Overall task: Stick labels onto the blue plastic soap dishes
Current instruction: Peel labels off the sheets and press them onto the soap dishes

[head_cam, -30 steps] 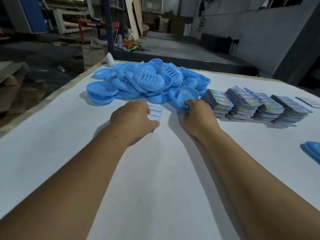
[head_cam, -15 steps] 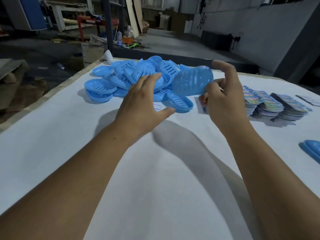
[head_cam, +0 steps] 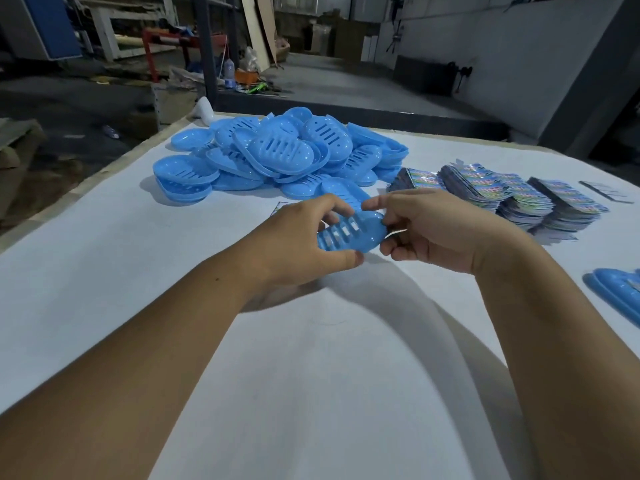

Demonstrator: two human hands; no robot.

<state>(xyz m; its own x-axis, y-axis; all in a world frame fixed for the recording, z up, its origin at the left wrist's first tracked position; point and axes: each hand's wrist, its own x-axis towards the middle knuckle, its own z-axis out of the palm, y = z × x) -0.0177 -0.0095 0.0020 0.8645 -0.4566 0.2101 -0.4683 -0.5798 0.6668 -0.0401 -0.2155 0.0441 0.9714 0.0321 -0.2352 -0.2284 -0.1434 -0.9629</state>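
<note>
A blue slotted soap dish (head_cam: 360, 233) hangs above the white table (head_cam: 104, 271), gripped from both ends. My left hand (head_cam: 304, 237) clasps its left side, thumb below and fingers over the slots. My right hand (head_cam: 426, 226) pinches its right end. A heap of blue soap dishes (head_cam: 284, 154) lies at the back of the table. Stacks of colourful labels (head_cam: 502, 192) sit to the right of the heap. One loose label sheet (head_cam: 282, 206) peeks out flat on the table behind my left hand.
Another blue dish (head_cam: 613, 292) lies at the table's right edge. A thin dark strip (head_cam: 602, 192) sits beyond the label stacks. The table's left edge (head_cam: 86, 181) borders a dark workshop floor with clutter and a steel post (head_cam: 209, 46).
My right hand lifted a dish from the heap and brought it down toward me. My left hand left the label sheet on the table and closed on the dish's other end.
</note>
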